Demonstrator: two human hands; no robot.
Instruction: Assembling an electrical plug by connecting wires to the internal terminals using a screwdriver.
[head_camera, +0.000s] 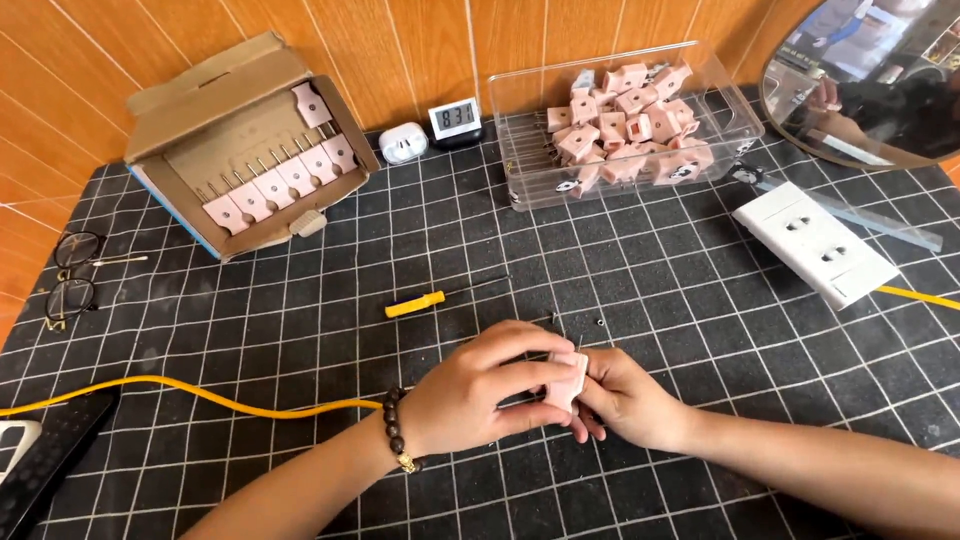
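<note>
Two hands low in the middle of one black gridded mat (700, 300), meeting over one pink plug piece (567, 381). Left hand (475, 395), with a dark bead bracelet (397, 442) at the wrist, curled over the piece from the left, fingers bent and closed around its near face, thumb underneath. Right hand (625, 400) pressed against the piece from the right, fingertips pinching its edge, palm half hidden behind the left hand's fingers. Both hands touching each other and the piece, held just above the mat. One yellow cable (200, 392) running in from the left edge towards the left wrist. One yellow-handled screwdriver (425, 301) lying just beyond the hands, and near it two tiny dark screws (598, 323). One cardboard box (240, 150) at upper left, with a row of about seven pink pieces inside and one more above the row. One clear plastic tray (720, 90) at upper middle, heaped with many more pink pieces, too tangled to count. One small digital clock (455, 119) and one white earbud case (403, 143) between box and tray. One white double socket (815, 243) at right, one round mirror (870, 80) in the corner, one pair of glasses (72, 272) at far left, one dark remote (45, 460) at lower left.
</note>
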